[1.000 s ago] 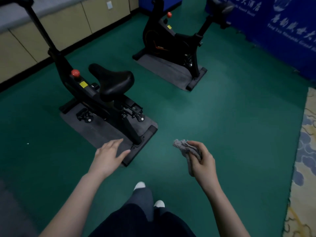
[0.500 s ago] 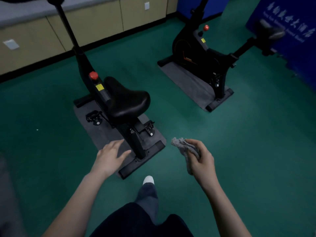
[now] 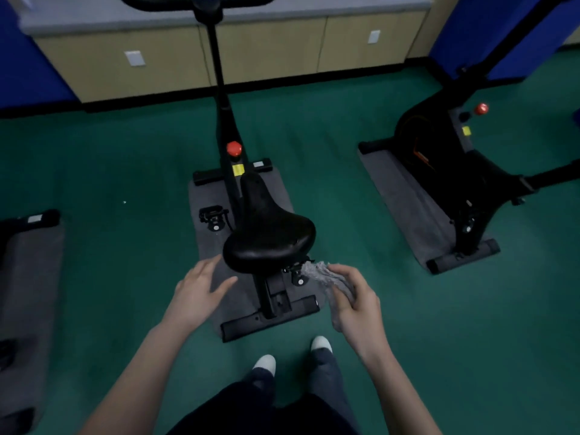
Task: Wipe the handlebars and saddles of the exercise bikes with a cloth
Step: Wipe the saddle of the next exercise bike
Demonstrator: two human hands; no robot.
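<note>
Here the grey cloth (image 3: 324, 276) is bunched in the right hand (image 3: 359, 304), whose fingers and thumb curl round it. Its loose end pokes out just beside the rear right edge of the black saddle (image 3: 270, 237); whether it touches cannot be told. The left hand (image 3: 197, 293) hangs with fingers spread and holds nothing, its fingertips just beside the saddle's rear left edge. The saddle sits between the two hands on the middle bike (image 3: 224, 120), whose handlebars (image 3: 197, 0) are cut off by the top of the view.

This bike stands on a grey mat (image 3: 204, 243) laid on a green floor (image 3: 376, 309). Beige cabinets (image 3: 266, 48) under a pale bench top (image 3: 94, 14) line the far wall, with blue panels (image 3: 25, 58) on either side.

A red knob (image 3: 234, 149) and a yellow label (image 3: 238, 169) sit on the frame ahead of the saddle. A second bike (image 3: 455, 171) stands well apart to the right on its own mat. White shoe tips (image 3: 265, 361) show below the hands.
</note>
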